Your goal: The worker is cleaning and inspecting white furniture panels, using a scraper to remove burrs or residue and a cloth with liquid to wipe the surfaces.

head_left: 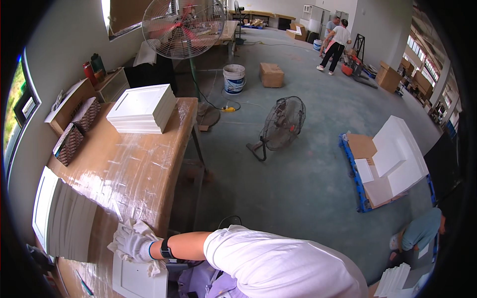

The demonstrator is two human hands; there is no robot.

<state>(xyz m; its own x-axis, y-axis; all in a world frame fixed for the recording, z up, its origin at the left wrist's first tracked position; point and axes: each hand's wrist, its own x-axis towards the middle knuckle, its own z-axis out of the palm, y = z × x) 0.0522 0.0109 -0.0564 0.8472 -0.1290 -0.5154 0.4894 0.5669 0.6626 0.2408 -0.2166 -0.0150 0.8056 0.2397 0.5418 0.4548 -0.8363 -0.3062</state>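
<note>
My right hand (130, 244), in a white knit glove, reaches across to the left with a dark band on the wrist. It grips a crumpled whitish cloth (144, 227) at the far edge of a white framed panel (140, 279). The panel lies flat on the film-covered table (124, 174) and resembles a cabinet door. Beside the hand, a row of white panels (67, 218) stands on edge to the left. A flat stack of similar panels (143, 108) sits farther up the table. My left hand is out of sight.
Patterned boxes (69, 144) line the table's wall side. A floor fan (284, 124), a tall fan (183, 27), a bucket (234, 79) and a carton (272, 75) stand beyond. To the right, a blue pallet (358, 184) bears white pieces; a person (422, 228) bends nearby.
</note>
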